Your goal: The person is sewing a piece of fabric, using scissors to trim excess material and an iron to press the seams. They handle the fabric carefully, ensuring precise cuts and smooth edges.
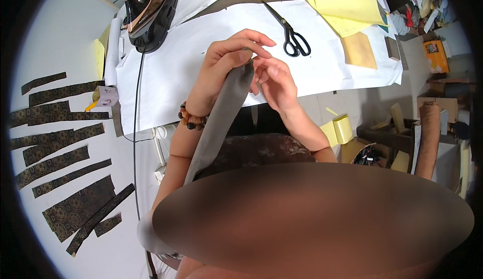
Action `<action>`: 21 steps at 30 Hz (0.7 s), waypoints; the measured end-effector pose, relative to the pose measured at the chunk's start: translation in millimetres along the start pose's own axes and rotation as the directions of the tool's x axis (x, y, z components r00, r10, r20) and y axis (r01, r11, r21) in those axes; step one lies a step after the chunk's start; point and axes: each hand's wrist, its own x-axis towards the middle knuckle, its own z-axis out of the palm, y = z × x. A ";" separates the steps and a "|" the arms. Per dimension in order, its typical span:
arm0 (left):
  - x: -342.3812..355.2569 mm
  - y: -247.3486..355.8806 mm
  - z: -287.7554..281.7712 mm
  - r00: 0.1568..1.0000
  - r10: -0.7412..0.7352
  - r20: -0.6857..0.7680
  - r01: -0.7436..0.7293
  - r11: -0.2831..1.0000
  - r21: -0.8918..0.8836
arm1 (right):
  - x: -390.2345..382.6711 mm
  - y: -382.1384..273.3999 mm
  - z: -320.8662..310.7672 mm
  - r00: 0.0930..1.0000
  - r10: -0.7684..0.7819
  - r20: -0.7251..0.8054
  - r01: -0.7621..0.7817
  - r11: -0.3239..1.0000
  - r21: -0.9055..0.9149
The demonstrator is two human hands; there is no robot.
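A long strip of grey fabric (224, 108) is pinched near its upper end between the thumb and fingers of my left hand (221, 62). From there the strip hangs down along my left forearm toward my lap. My right hand (275, 83) is at the strip's upper end, its fingers curled and drawn together close to my left fingertips. Whatever those fingers pinch is too small or too hidden to make out. Both hands are over the near edge of the white paper (327, 67) on the table. Black scissors (289, 30) lie on the paper beyond my right hand.
At the far left stands a black and copper iron (151, 20), its cord (137, 93) running down past the table. Yellow paper (337, 2) is heaped at the far right. Dark patterned fabric pieces (80, 203) lie to the left. Boxes and an open bin (370, 154) stand right.
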 end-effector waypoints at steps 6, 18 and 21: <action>1.5 -2.7 -0.6 0.998 0.047 -0.038 -0.046 0.999 0.029 | 8.6 -9.8 10.0 0.978 0.194 -0.077 -0.185 0.977 0.105; 2.0 -7.1 -2.9 0.992 0.065 -0.109 -0.061 0.997 0.047 | -3.0 -2.8 8.9 0.992 -0.003 -0.128 0.018 0.993 0.115; 0.3 -8.8 -0.4 0.990 0.072 -0.124 -0.066 0.996 0.056 | -8.9 -3.3 13.8 0.977 -0.049 -0.208 0.065 0.995 0.071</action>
